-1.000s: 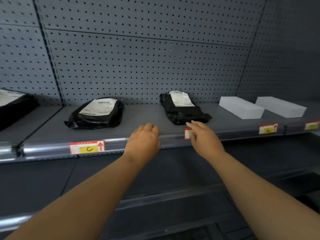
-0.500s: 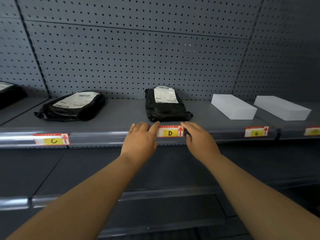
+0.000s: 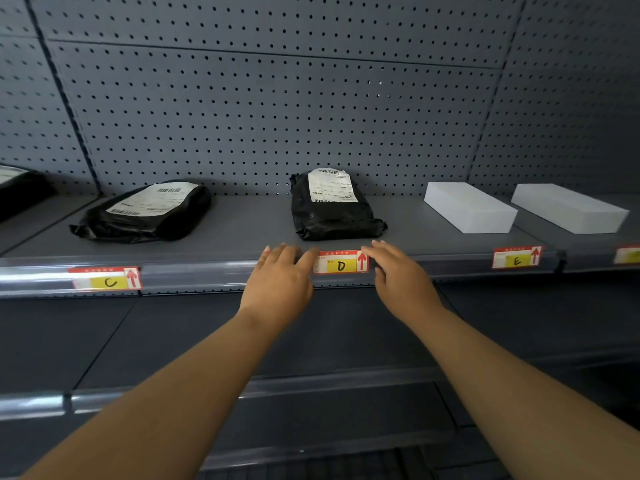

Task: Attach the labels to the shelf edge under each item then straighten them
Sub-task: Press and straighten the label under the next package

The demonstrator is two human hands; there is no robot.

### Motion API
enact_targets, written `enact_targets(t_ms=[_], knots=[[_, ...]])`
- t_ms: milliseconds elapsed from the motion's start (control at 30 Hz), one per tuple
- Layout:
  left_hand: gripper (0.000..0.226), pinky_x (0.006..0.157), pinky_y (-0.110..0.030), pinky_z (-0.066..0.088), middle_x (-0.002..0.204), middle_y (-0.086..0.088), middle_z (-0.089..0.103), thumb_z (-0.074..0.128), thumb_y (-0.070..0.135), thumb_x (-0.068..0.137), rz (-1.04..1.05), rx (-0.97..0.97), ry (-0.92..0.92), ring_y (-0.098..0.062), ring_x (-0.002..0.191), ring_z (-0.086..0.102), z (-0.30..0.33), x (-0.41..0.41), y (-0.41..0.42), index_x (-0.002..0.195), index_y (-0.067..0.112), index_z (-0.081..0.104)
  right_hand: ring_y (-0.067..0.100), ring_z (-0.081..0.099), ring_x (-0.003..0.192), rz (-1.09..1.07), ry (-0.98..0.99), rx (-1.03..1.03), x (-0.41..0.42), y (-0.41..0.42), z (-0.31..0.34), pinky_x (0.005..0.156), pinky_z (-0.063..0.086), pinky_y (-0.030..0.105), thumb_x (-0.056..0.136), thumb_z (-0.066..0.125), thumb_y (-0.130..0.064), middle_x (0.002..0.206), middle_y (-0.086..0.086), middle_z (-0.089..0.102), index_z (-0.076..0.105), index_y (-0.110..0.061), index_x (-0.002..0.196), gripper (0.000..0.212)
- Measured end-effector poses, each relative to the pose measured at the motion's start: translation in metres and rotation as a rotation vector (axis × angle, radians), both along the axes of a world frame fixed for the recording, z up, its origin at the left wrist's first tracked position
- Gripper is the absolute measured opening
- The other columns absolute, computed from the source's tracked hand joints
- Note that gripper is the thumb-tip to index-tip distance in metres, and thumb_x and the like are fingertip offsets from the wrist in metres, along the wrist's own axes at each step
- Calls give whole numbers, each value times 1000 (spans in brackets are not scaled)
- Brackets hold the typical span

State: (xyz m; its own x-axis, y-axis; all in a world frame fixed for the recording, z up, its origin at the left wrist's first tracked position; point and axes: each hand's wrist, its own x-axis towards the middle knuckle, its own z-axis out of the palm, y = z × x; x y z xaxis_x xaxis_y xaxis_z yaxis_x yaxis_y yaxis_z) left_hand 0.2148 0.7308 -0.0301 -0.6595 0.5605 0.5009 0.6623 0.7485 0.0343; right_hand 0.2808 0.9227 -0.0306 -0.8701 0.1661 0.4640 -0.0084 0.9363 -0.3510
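Observation:
A red and yellow label marked D (image 3: 341, 262) sits on the grey shelf edge (image 3: 194, 277), under a black parcel (image 3: 334, 206). My left hand (image 3: 280, 282) rests at the label's left end, fingers apart, thumb touching its corner. At the right end lies my right hand (image 3: 398, 275), fingers spread and touching that edge. Label C (image 3: 105, 278) hangs under another black parcel (image 3: 145, 213) on the left. On the right, label E (image 3: 516, 258) is below a white box (image 3: 469, 206).
A second white box (image 3: 568, 207) lies far right above a partly cut-off label (image 3: 628, 255). Another black parcel (image 3: 19, 188) shows at the left border. Pegboard (image 3: 277, 109) backs the shelf. A lower shelf (image 3: 311, 379) runs beneath my arms.
The view shifted so label D sits centred. My hands moved apart from covering the label to resting at its two ends, leaving the D exposed.

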Motion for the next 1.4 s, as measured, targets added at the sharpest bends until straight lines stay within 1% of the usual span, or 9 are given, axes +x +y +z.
enact_targets(t_ms=[133, 333, 567, 633, 767, 1100, 1267, 1333, 1400], knots=[[50, 115, -45, 15, 134, -12, 47, 44, 16, 92, -19, -51, 9, -32, 132, 34, -3, -3, -4, 142, 15, 35, 16, 30, 140, -1, 1, 10, 1, 0, -1, 110, 32, 30, 92, 41, 1, 148, 3, 39, 46, -19, 134, 47], [52, 115, -45, 13, 139, -14, 41, 44, 16, 92, -46, -96, 12, -33, 135, 29, -2, -6, -8, 142, 15, 34, 16, 29, 141, -13, 34, 32, 2, -2, -7, 106, 25, 21, 90, 44, 6, 148, 4, 40, 49, -16, 132, 48], [47, 114, -46, 13, 138, -18, 42, 45, 14, 92, -76, -94, 25, -36, 133, 31, -4, -7, -11, 139, 12, 41, 20, 30, 141, -13, 45, 24, 1, -2, -8, 112, 24, 26, 86, 44, 12, 147, 8, 41, 58, -12, 124, 47], [47, 115, -45, 10, 142, -16, 38, 41, 15, 94, -71, -103, 24, -34, 135, 27, -4, -6, -10, 141, 14, 37, 21, 31, 140, -20, 52, 19, 0, -3, -9, 113, 26, 29, 86, 44, 13, 146, 9, 42, 59, -11, 123, 47], [48, 115, -44, 7, 145, -15, 32, 37, 18, 96, -63, -126, 36, -33, 138, 22, -5, -7, -11, 144, 16, 30, 21, 31, 140, -41, 49, 26, -1, -3, -10, 109, 23, 24, 86, 44, 14, 145, 9, 42, 60, -12, 122, 47], [49, 116, -45, 7, 148, -16, 29, 36, 17, 96, -67, -145, 40, -33, 139, 19, -5, -7, -12, 144, 16, 28, 20, 31, 140, -60, 54, 20, -2, -6, -11, 110, 19, 21, 86, 44, 14, 146, 9, 41, 60, -10, 122, 46], [46, 116, -43, 9, 148, -15, 30, 36, 20, 95, -64, -155, 3, -32, 140, 19, 2, -4, -11, 141, 17, 32, 15, 27, 141, -42, -1, 43, 2, -4, -3, 109, 15, 16, 89, 43, 9, 149, 5, 36, 55, -14, 127, 46], [45, 117, -42, 12, 147, -14, 32, 36, 23, 95, -57, -160, 7, -31, 140, 21, 6, -3, -11, 139, 16, 33, 15, 28, 141, -23, -17, 38, 4, -2, 1, 112, 17, 20, 89, 43, 7, 149, 4, 37, 54, -16, 128, 47], [44, 117, -41, 11, 148, -13, 33, 36, 26, 95, -45, -157, 21, -29, 139, 23, 11, -1, -8, 139, 16, 34, 16, 32, 139, -17, 11, 19, 6, 3, 6, 114, 24, 27, 88, 42, 8, 148, 4, 40, 54, -16, 129, 48]])
